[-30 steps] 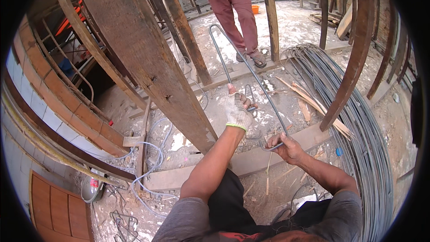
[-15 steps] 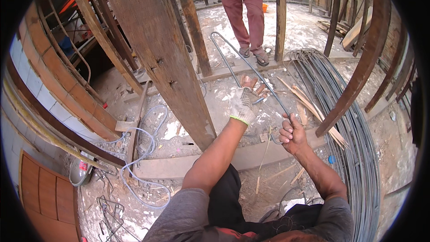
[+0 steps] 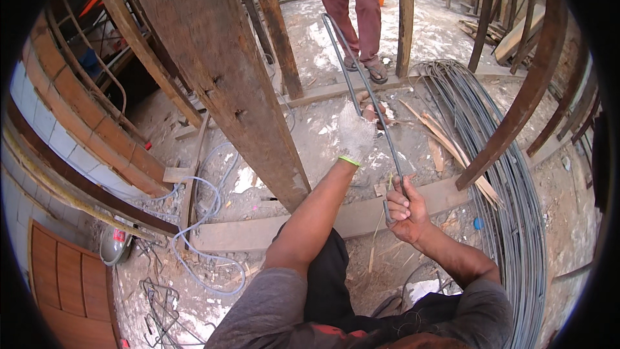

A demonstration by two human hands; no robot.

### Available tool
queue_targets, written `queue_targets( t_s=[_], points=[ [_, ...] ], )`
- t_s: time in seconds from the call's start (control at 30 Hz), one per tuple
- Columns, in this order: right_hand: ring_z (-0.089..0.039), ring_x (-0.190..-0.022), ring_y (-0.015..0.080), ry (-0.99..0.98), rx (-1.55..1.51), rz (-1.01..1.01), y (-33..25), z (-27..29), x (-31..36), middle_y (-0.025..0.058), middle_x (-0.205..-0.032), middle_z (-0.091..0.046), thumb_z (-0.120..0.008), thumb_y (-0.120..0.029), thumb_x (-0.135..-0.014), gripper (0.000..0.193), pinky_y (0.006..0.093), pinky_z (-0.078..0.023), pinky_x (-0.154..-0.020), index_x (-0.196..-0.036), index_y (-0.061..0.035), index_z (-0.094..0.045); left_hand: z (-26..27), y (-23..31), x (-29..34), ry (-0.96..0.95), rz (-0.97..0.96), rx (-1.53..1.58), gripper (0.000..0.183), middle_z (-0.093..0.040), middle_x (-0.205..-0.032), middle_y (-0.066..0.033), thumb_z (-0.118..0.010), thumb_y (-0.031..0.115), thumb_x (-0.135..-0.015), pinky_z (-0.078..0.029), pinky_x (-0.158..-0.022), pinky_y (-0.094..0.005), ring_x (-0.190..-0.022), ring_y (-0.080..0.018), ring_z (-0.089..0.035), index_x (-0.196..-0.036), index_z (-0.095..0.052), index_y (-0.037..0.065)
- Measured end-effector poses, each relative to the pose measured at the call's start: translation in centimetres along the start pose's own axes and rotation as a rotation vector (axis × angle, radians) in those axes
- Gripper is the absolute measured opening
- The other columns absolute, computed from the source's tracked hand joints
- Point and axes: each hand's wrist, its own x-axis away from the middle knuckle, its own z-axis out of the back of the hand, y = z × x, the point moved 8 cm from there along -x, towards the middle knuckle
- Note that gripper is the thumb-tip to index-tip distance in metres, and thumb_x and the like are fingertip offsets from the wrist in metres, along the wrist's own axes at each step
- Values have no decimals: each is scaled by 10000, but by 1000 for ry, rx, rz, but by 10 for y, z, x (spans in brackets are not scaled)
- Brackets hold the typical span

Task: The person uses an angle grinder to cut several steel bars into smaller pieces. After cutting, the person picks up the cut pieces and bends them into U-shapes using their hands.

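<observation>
A long steel bar (image 3: 392, 148), bent back on itself into a narrow loop, slants up and away from me. Its rounded far end rises in front of the other person's legs. My left hand (image 3: 359, 130), in a pale glove with a green cuff, is closed on the loop about midway, fingers partly hidden behind the bar. Bare, my right hand (image 3: 408, 212) grips the near end, where a short hooked piece of the bar shows beside the fingers.
A wooden post (image 3: 226, 84) leans close on my left. On the right lies a bundle of steel bars (image 3: 510, 220), with split wood strips (image 3: 455, 148) beside it. A wooden beam (image 3: 239, 238) crosses before me. A person (image 3: 352, 6) stands ahead. Blue hose (image 3: 216, 203) coils at left.
The bent bar has turned: its far end swung rightward and up, its near end leftward. My right hand moved slightly left and nearer; my left hand has rotated with the bar.
</observation>
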Motion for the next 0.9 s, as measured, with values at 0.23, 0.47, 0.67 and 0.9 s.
queue_targets(
  t_s=[0.23, 0.47, 0.67, 0.9],
  points=[
    [-356, -481, 80, -43, -194, -64, 21, -4, -10, -30, -620, -364, -467, -407, -1032, 337, 223, -394, -475, -960, -130, -645, 26, 2, -17, 139, -362, -751, 231, -622, -752, -73, -497, 56, -952, -467, -569, -287, -633, -156, -604, -1169, -548, -4],
    [-365, -493, 82, -84, -61, 70, 16, -8, -7, -23, -626, -364, -440, -409, -1041, 351, 229, -391, -517, -981, -127, -641, 27, 1, -8, 263, -343, -846, 152, -623, -698, -78, -506, 92, -954, -490, -644, -368, -642, -202, -618, -1063, -564, 5],
    [-459, -575, 84, 393, 520, 276, -43, 47, -12, -2, -749, -513, -470, -454, -1020, 417, 251, -427, -540, -1212, -95, -561, 14, -19, -13, 296, -260, -701, 134, -628, -786, -97, -558, 126, -951, -474, -676, -351, -707, -192, -603, -1035, -582, 24],
    [-518, -1161, 254, -152, 1488, 472, -65, -33, 15, 177, -1356, -477, -554, -550, -940, 844, 380, -475, -940, -1521, -17, -253, 47, -65, -4, 423, 253, -514, 243, -616, -848, -226, -557, 200, -942, -459, -739, -435, -773, -361, -591, -959, -570, -41]
  ],
)
